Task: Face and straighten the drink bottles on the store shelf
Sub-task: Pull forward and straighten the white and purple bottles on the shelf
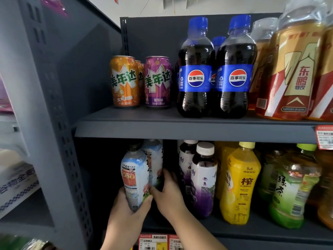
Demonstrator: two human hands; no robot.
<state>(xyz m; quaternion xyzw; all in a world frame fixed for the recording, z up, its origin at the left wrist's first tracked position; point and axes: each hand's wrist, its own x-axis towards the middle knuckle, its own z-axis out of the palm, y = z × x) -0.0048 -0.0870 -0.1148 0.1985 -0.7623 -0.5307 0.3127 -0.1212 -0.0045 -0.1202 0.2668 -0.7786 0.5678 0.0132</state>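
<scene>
On the lower shelf (pixel 252 230) my left hand (pixel 126 212) grips the bottom of a white-and-blue labelled bottle (pixel 134 175) with a dark cap, tilted a little to the left. Just behind it stands a second bottle (pixel 155 159) of the same kind, and my right hand (pixel 169 193) holds its lower part with the fingers wrapped round it. To the right stand two purple grape drink bottles (pixel 203 179), a yellow juice bottle (pixel 239 183) and a green tea bottle (pixel 292 190).
The upper shelf (pixel 162 130) carries an orange can (pixel 124 82), a purple can (pixel 157 82), two Pepsi bottles (pixel 196 76) in front and gold energy drink bottles (pixel 293 69). A perforated grey upright (pixel 54 105) bounds the left side. Price tags (pixel 155 242) hang below.
</scene>
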